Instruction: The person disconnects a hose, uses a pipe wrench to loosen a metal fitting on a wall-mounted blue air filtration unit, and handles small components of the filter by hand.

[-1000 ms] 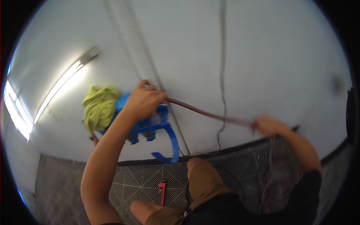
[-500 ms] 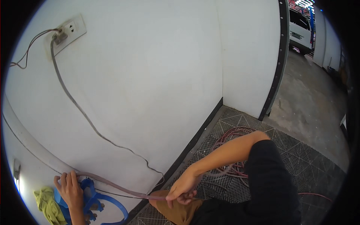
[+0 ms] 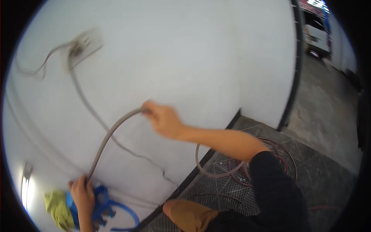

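A grey-brown hose (image 3: 112, 131) arches up from my left hand (image 3: 82, 195) to my right hand (image 3: 164, 120). My left fingers are closed around its lower end beside a blue bracket-like thing (image 3: 125, 210) on the wall, whose kind I cannot make out. My right hand, blurred by motion, pinches the hose higher up, in front of the white wall. Beyond it, the hose seems to pass behind my forearm and hang in a loop (image 3: 216, 176) above the floor. A yellow-green cloth (image 3: 58, 208) hangs left of my left hand.
Reddish hose coils (image 3: 284, 154) lie on the grey grid flooring (image 3: 305, 166) beyond my right arm. A grey cord (image 3: 89, 106) runs down the wall from a socket (image 3: 87, 42). A lit lamp (image 3: 25, 189) is at lower left. A white vehicle (image 3: 319, 36) stands through the opening.
My right hand has risen from near my knee to the middle of the wall, lifting the hose into an arch. My left hand has closed around the hose. The view has shifted slightly.
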A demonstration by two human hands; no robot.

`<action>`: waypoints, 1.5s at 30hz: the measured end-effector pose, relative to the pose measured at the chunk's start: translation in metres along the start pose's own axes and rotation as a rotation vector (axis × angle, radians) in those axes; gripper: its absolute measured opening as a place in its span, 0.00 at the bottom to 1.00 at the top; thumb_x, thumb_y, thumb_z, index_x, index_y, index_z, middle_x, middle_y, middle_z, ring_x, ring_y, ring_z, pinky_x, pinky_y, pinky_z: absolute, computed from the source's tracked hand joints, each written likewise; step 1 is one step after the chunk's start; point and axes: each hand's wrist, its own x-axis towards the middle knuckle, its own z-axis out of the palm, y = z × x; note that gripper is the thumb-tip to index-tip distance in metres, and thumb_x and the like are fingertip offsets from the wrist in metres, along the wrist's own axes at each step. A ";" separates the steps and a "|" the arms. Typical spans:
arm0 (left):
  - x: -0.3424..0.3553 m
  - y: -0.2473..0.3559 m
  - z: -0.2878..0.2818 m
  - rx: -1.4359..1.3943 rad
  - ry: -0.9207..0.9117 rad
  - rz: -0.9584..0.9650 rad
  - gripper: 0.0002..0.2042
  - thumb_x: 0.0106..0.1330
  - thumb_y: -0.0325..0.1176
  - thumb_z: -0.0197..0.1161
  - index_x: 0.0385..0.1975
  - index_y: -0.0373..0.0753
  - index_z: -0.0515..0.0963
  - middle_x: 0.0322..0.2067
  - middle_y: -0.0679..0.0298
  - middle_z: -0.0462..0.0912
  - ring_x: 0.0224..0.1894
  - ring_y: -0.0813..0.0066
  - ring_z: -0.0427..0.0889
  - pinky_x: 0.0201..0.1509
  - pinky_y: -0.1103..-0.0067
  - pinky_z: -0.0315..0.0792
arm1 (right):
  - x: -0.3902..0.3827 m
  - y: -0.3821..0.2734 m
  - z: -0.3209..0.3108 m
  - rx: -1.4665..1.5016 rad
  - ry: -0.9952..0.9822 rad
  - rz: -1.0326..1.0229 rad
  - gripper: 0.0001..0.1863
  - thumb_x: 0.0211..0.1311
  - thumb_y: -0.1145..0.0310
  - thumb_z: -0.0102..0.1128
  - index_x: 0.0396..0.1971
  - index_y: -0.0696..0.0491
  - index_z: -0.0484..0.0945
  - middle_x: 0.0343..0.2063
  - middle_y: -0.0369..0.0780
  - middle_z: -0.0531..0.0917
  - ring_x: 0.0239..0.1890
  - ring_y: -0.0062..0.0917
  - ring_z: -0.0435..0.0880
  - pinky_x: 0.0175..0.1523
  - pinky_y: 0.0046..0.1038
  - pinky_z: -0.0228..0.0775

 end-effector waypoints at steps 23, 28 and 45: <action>0.001 0.013 0.041 0.409 0.397 0.324 0.09 0.53 0.27 0.62 0.35 0.42 0.80 0.27 0.69 0.80 0.40 0.74 0.82 0.66 0.59 0.64 | -0.064 -0.057 0.089 1.029 -1.142 1.198 0.23 0.81 0.53 0.42 0.53 0.59 0.74 0.17 0.29 0.68 0.14 0.14 0.58 0.15 0.20 0.53; 0.003 0.017 0.030 0.364 0.319 0.270 0.06 0.56 0.27 0.63 0.33 0.42 0.79 0.27 0.70 0.80 0.38 0.75 0.82 0.65 0.58 0.64 | -0.038 -0.059 0.101 0.537 -0.967 0.581 0.15 0.78 0.59 0.50 0.50 0.55 0.78 0.15 0.30 0.66 0.13 0.16 0.61 0.16 0.24 0.56; 0.048 0.029 -0.015 0.208 -0.518 0.223 0.10 0.68 0.40 0.60 0.33 0.43 0.84 0.22 0.62 0.83 0.36 0.61 0.85 0.63 0.59 0.63 | -0.003 -0.036 0.089 0.310 -1.137 -0.013 0.18 0.76 0.54 0.54 0.52 0.52 0.80 0.23 0.32 0.73 0.21 0.19 0.70 0.22 0.26 0.61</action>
